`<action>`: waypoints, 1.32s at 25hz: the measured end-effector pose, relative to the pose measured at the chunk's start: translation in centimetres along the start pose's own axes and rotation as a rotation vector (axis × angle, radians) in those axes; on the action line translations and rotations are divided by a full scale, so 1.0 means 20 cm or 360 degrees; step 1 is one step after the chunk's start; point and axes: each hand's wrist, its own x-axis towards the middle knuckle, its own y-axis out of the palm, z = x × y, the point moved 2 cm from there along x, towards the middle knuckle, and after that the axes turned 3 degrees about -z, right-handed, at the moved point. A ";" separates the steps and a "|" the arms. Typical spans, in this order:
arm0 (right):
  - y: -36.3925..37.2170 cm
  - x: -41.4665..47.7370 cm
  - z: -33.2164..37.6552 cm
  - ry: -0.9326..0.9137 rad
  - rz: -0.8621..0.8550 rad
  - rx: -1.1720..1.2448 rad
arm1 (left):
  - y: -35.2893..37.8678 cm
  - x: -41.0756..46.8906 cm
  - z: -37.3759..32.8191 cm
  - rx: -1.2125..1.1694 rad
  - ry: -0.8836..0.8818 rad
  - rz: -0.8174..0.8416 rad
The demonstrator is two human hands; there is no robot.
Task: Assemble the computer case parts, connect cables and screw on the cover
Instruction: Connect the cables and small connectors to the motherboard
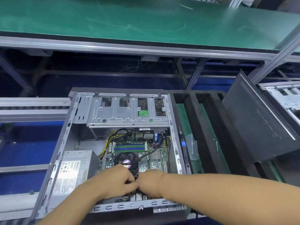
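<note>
Open computer case lies flat at the worktop's near edge; left hand and right hand meet inside beside the fan, fingers curled under, can't tell if they're clamped on anything

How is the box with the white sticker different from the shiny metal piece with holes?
The power supply box is closed and wears a white sticker; the drive cage has cut-outs showing parts inside. The power supply box sits at the near left; the drive cage spans the far end. Both are grey metal inside the computer case.
</note>
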 end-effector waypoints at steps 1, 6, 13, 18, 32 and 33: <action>0.00 0.00 0.00 -0.0007 -0.0005 0.0006 | 0.00 0.00 0.00 -0.0003 0.0001 0.0003; 0.01 0.02 -0.01 0.0024 -0.0051 0.0105 | 0.00 0.01 0.00 -0.0004 0.0000 0.0073; 0.02 0.03 -0.01 0.0043 0.0000 0.0116 | 0.01 0.01 0.02 -0.0089 0.0001 0.0099; 0.03 0.02 -0.01 0.0056 0.0072 -0.0046 | -0.03 0.02 -0.02 -0.0136 0.0019 0.0170; 0.08 0.09 0.02 0.0053 0.0131 -0.0118 | -0.16 -0.07 -0.04 0.0175 -0.0230 -0.0109; 0.07 0.08 0.01 0.0044 0.0121 -0.0102 | -0.18 -0.07 -0.03 0.0218 -0.0231 -0.0194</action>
